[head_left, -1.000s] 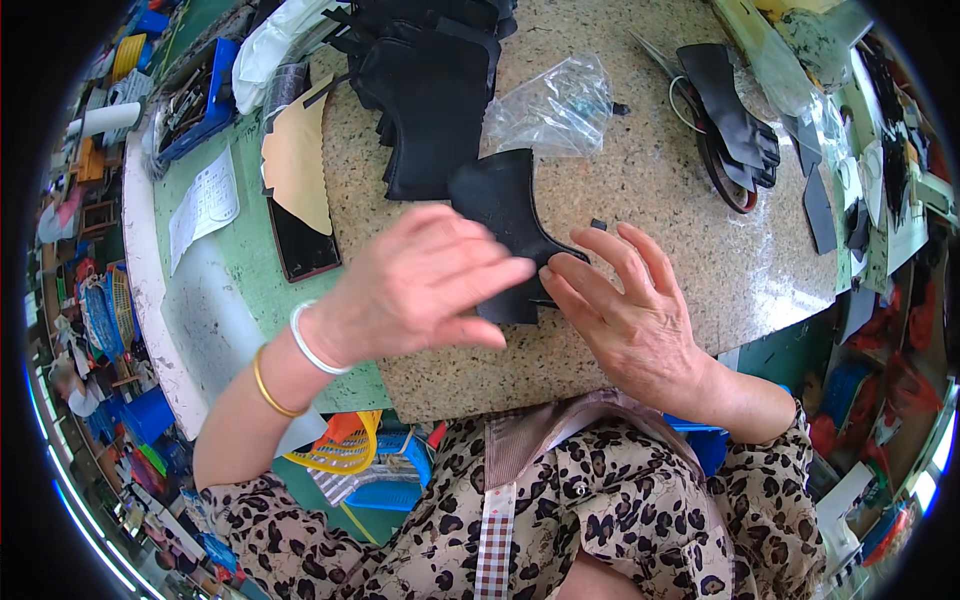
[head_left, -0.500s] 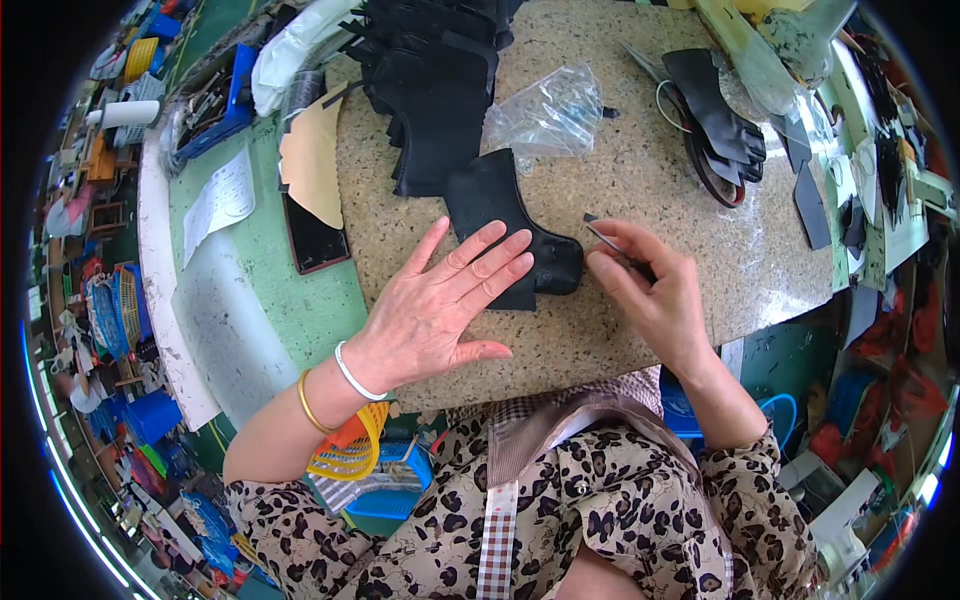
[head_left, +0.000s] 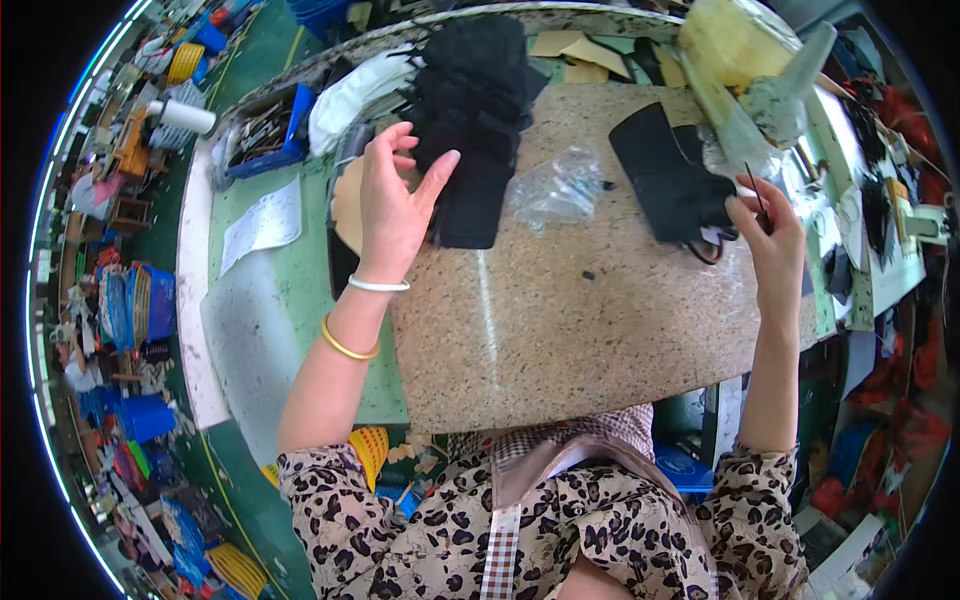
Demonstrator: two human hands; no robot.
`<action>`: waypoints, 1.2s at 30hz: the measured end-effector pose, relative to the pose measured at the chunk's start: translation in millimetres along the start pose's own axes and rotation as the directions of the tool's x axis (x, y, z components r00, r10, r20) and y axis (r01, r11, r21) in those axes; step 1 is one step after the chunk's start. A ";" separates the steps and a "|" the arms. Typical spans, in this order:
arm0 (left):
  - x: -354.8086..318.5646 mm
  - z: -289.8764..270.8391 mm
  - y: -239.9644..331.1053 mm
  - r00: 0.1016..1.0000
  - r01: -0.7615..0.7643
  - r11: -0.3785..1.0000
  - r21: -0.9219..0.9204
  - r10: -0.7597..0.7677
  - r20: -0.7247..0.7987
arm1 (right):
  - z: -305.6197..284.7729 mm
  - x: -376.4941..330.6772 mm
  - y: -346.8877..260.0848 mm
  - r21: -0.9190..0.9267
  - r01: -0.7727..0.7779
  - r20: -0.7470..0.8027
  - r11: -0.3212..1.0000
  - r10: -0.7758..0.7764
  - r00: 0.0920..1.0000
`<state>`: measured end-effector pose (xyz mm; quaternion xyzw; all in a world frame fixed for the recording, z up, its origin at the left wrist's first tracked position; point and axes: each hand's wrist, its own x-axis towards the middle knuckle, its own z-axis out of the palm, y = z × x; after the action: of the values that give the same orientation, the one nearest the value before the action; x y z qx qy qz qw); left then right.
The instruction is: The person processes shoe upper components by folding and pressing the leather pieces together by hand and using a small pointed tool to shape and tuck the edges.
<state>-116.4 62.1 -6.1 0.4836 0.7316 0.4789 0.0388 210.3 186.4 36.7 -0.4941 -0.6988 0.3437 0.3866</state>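
Right hand pinches a thin tool at the black piece; left hand is open beside the stack

In the head view, the right hand (head_left: 775,235) is at the right side of the speckled desk (head_left: 580,340). Its grip is closed around a thin dark tool (head_left: 749,172) that points upward. The thumb tip meets the right end of a flat black piece (head_left: 652,170); whether it also pinches that piece, I cannot tell. The black piece lies on the right of the desk, and a dark curved handle (head_left: 710,256) shows at its lower edge.

The left hand (head_left: 392,215) is raised at the left edge of a black stack (head_left: 470,130), thumb and fingers well apart, its grip loosely open with nothing in it. Whether it touches the stack is unclear. Between the stack and the black piece lies a crumpled clear bag (head_left: 560,190), with a small dark scrap (head_left: 588,275) nearer the person. A white sheet (head_left: 262,225) lies to the left.
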 end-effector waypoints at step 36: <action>-121.4 15.2 75.6 0.659 0.743 0.467 -0.479 -0.386 0.646 | 77.3 -143.4 -16.7 0.452 -0.385 0.339 0.804 0.244 0.909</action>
<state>6.5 -12.7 -7.7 0.2440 0.5746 0.5527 0.5521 165.7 37.1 -13.6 -0.4336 -0.5352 0.6384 0.3435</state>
